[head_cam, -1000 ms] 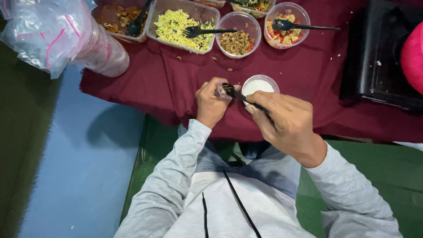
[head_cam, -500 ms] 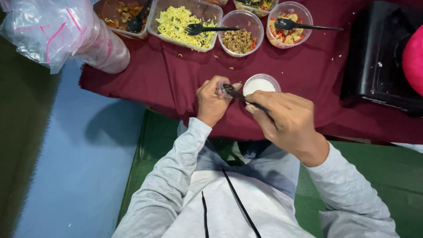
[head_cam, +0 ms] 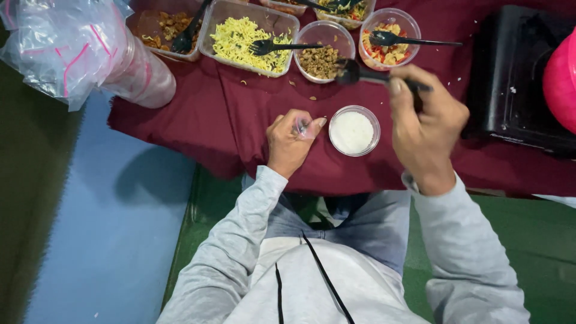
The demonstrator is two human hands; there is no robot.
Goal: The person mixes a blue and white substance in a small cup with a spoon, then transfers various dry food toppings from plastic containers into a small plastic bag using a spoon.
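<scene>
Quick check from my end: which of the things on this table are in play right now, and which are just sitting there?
In play:
- right hand holding black plastic spoon over round clear tub of brown filling
- left hand pinching small clear item
- small round cup of white powder

Sitting there:
- rectangular tub of yellow noodles
- clear plastic bag with pink lines
- black appliance

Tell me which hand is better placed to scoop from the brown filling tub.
Right, probably. The right hand holds a black spoon whose bowl sits at the rim of the brown filling tub. The left hand rests lower on the cloth, pinching something small and clear, with no utensil.
</scene>
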